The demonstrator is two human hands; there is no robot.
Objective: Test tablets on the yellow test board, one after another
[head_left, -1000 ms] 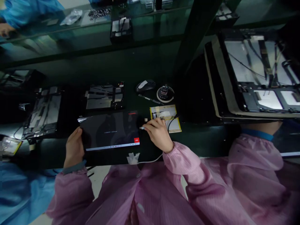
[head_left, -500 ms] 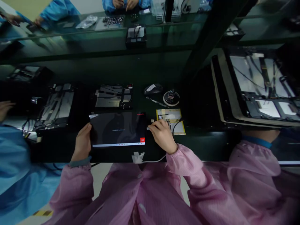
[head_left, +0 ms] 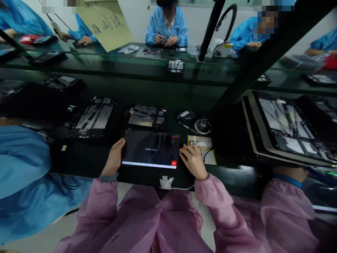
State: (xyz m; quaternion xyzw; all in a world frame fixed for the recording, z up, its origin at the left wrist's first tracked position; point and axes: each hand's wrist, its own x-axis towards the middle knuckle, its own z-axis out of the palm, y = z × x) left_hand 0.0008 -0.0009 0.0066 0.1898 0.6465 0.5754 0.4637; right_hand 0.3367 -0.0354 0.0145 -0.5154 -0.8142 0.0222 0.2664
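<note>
Tablet [head_left: 151, 149] — glossy, rectangular — left hand [head_left: 113, 158] gripping its edge, right hand [head_left: 195, 161] pinching a small plug [head_left: 180, 152].

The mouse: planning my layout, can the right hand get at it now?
Probably yes: nothing tall stands between the right hand and the mouse, though the fingers are beside the screen.

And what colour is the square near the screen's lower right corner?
Red; the square shows in the head view.

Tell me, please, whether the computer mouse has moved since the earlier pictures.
No, the mouse has not visibly moved: against the round, pale-rimmed item, it sits to the left and slightly farther back, as before.
</note>
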